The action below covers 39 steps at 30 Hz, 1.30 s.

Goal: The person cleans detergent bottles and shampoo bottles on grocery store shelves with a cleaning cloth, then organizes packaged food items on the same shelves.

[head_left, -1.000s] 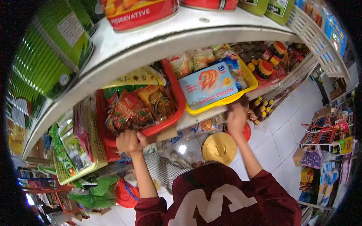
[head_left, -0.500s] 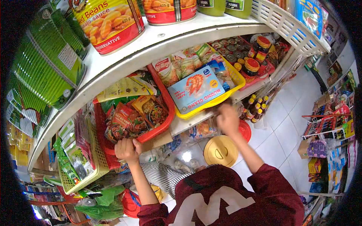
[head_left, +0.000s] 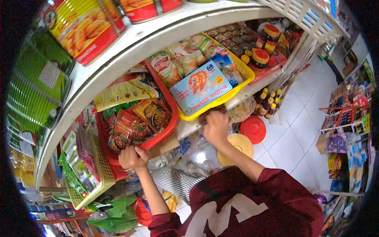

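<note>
My left hand (head_left: 133, 158) is closed on the front rim of the red basket (head_left: 172, 114), which holds spice sachets (head_left: 128, 128) and a yellow packet (head_left: 122, 96). My right hand (head_left: 216, 127) has curled fingers at the shelf edge, just below the front of the yellow basket (head_left: 246, 75). Something dark and blurred shows at its fingertips; I cannot make out what it is. A blue box with a shrimp picture (head_left: 202, 87) lies in the yellow basket, beside seasoning bags (head_left: 166, 68).
Cans (head_left: 87, 29) stand on the upper shelf (head_left: 138, 33) close above. At the left is a pale green basket (head_left: 104, 183). Sauce jars (head_left: 260, 58) and bottles (head_left: 270, 103) are at the right. A red lid (head_left: 253, 130) and a round yellow lid (head_left: 241, 146) sit below.
My right hand has moved left along the shelf edge, from below the yellow basket's right part to its front left. My left hand stays on the red basket's rim. The view has shifted slightly.
</note>
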Each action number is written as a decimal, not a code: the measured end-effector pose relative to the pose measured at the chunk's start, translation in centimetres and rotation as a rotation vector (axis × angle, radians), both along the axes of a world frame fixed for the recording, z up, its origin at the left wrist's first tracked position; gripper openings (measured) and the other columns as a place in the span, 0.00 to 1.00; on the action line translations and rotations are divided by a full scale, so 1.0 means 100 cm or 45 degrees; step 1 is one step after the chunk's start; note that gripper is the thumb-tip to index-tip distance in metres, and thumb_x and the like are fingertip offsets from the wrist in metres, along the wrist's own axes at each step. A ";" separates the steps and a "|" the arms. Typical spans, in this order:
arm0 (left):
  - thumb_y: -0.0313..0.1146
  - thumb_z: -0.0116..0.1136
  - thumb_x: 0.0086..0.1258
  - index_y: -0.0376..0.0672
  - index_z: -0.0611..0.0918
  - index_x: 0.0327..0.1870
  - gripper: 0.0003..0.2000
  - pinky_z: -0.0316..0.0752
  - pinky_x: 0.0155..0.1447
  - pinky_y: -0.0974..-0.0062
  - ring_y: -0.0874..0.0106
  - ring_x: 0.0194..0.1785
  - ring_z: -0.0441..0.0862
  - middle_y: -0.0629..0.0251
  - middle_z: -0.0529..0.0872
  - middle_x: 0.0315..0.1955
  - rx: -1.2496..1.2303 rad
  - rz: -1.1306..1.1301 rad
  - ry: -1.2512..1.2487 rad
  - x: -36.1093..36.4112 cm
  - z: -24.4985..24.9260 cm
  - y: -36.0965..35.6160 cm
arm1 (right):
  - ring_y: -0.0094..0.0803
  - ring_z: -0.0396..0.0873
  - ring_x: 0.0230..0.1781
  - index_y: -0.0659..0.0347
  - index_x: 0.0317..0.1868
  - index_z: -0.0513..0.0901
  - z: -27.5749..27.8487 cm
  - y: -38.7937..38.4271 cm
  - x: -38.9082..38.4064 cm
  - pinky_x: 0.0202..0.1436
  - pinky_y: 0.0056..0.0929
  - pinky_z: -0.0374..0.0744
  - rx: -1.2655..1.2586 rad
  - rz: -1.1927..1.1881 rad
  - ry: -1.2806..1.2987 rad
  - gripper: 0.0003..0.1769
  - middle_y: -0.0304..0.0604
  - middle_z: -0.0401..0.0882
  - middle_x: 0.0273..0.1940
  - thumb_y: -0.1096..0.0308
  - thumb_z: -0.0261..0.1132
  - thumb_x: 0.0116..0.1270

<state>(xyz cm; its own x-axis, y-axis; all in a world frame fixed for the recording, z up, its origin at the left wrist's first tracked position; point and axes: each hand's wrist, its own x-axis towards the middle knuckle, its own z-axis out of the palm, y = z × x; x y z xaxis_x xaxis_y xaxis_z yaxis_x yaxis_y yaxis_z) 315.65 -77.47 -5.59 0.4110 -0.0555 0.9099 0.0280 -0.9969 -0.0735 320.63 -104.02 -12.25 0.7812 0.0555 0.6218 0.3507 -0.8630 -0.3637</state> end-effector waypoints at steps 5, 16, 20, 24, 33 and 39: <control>0.35 0.45 0.57 0.43 0.70 0.13 0.13 0.58 0.23 0.68 0.64 0.18 0.68 0.63 0.70 0.14 -0.012 -0.015 -0.030 0.001 0.002 -0.004 | 0.41 0.71 0.43 0.64 0.31 0.76 -0.001 0.067 -0.030 0.46 0.43 0.66 -0.015 0.338 -0.068 0.11 0.49 0.74 0.40 0.68 0.56 0.47; 0.32 0.46 0.56 0.41 0.70 0.15 0.11 0.58 0.24 0.68 0.63 0.19 0.68 0.62 0.70 0.15 -0.033 -0.040 0.084 -0.006 0.005 -0.004 | 0.43 0.73 0.35 0.60 0.32 0.76 -0.020 -0.128 0.039 0.41 0.42 0.68 -0.105 -0.093 0.080 0.10 0.46 0.76 0.34 0.72 0.58 0.46; 0.32 0.47 0.55 0.40 0.72 0.15 0.10 0.59 0.24 0.67 0.62 0.19 0.69 0.61 0.73 0.15 -0.054 0.001 0.093 -0.005 0.000 -0.002 | 0.44 0.70 0.45 0.62 0.41 0.75 -0.019 -0.182 0.076 0.48 0.40 0.67 -0.008 -0.238 0.154 0.17 0.48 0.74 0.42 0.73 0.57 0.48; 0.31 0.47 0.53 0.40 0.73 0.15 0.09 0.60 0.24 0.67 0.61 0.19 0.69 0.60 0.73 0.15 -0.099 0.090 0.022 -0.001 -0.003 -0.007 | 0.47 0.72 0.38 0.65 0.36 0.75 -0.023 -0.122 0.067 0.44 0.43 0.69 -0.144 -0.497 -0.176 0.13 0.51 0.75 0.34 0.69 0.57 0.49; 0.28 0.50 0.52 0.40 0.73 0.13 0.08 0.59 0.23 0.67 0.62 0.18 0.69 0.60 0.74 0.14 -0.122 0.042 -0.015 -0.002 -0.001 -0.007 | 0.44 0.72 0.44 0.67 0.33 0.79 -0.002 0.061 -0.028 0.35 0.31 0.73 -0.427 0.049 0.111 0.14 0.53 0.75 0.40 0.67 0.55 0.49; 0.27 0.51 0.53 0.40 0.70 0.11 0.11 0.58 0.22 0.67 0.63 0.17 0.68 0.61 0.71 0.12 -0.076 -0.034 -0.081 -0.001 0.002 -0.005 | 0.32 0.72 0.41 0.60 0.40 0.78 -0.012 0.013 -0.003 0.36 0.26 0.73 -0.170 0.745 -0.250 0.17 0.40 0.75 0.41 0.69 0.58 0.47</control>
<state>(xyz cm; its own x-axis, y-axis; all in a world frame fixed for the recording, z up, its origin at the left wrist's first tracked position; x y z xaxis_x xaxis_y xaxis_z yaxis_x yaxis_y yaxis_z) 315.50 -77.94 -5.42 0.3515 -0.0104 0.9361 0.0037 -0.9999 -0.0125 320.33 -102.70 -13.48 0.4704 0.5262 0.7084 0.8276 -0.5417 -0.1471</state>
